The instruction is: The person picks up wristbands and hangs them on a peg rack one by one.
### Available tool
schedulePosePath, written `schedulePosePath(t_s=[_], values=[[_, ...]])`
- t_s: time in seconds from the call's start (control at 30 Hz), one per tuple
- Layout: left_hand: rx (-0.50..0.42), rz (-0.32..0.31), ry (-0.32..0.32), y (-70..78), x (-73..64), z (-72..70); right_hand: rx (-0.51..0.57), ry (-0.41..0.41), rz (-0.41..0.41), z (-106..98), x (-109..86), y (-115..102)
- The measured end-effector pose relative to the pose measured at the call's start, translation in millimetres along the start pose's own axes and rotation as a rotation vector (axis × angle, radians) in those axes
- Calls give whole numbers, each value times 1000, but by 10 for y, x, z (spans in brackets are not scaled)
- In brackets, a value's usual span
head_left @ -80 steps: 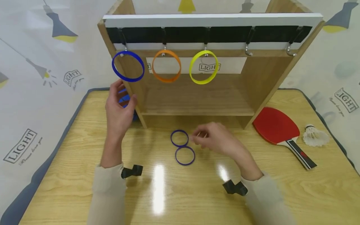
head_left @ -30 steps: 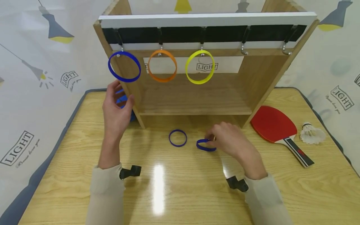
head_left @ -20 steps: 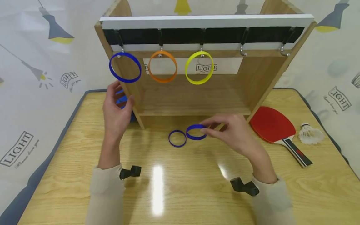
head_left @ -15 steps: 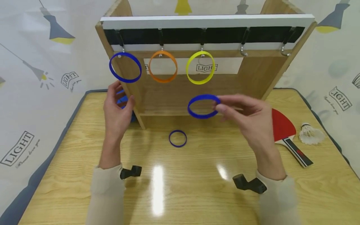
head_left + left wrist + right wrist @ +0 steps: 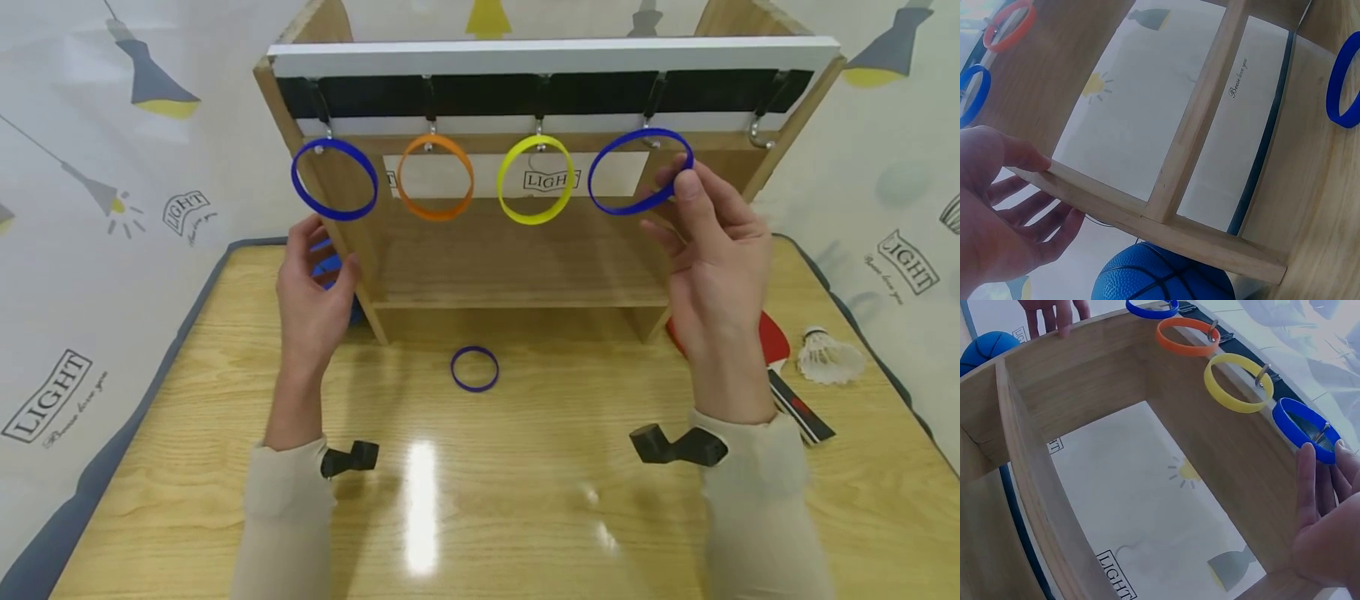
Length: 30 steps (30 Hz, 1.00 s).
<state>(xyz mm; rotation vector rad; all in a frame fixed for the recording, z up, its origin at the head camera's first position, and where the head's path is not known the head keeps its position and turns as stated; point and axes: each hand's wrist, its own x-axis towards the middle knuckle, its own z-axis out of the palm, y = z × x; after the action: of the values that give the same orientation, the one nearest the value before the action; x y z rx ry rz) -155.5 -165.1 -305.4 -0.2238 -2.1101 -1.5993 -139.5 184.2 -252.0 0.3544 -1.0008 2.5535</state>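
My right hand [image 5: 720, 250] pinches a blue silicone wristband [image 5: 600, 171] between thumb and fingertips. The band is level with the fourth hook [image 5: 651, 137] of the wooden rack [image 5: 525, 250]; in the right wrist view, that hook shows inside its loop. Three wristbands hang from the other hooks: blue [image 5: 375, 187], orange [image 5: 471, 179] and yellow [image 5: 570, 179]. My left hand [image 5: 311, 308] holds the rack's left side panel, thumb at the front edge and fingers along the outside. Another blue wristband [image 5: 476, 391] lies flat on the table below the rack.
A bare fifth hook [image 5: 759, 137] is at the rack's right end. A red table tennis bat [image 5: 776, 342], partly behind my right wrist, and a shuttlecock [image 5: 828, 357] lie to the right. Beside the rack's left panel sits a blue ball [image 5: 1160, 275], mostly hidden in the head view.
My right hand has picked up one of the two blue wristbands from the table and raised it right to the fourth hook. My left hand has stayed at the side panel.
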Motion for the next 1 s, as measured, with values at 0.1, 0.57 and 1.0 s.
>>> schedulePosePath(t_s=[0.1,0.57,1.0], values=[[7,-5,0,120,-31,0,11,11,23,-24,16,31],[2,4,3,168,-28,6,-82,24,31,-79,8,79],[13,6,3,179,-35,2,-229,69,64,-181,-68,133]])
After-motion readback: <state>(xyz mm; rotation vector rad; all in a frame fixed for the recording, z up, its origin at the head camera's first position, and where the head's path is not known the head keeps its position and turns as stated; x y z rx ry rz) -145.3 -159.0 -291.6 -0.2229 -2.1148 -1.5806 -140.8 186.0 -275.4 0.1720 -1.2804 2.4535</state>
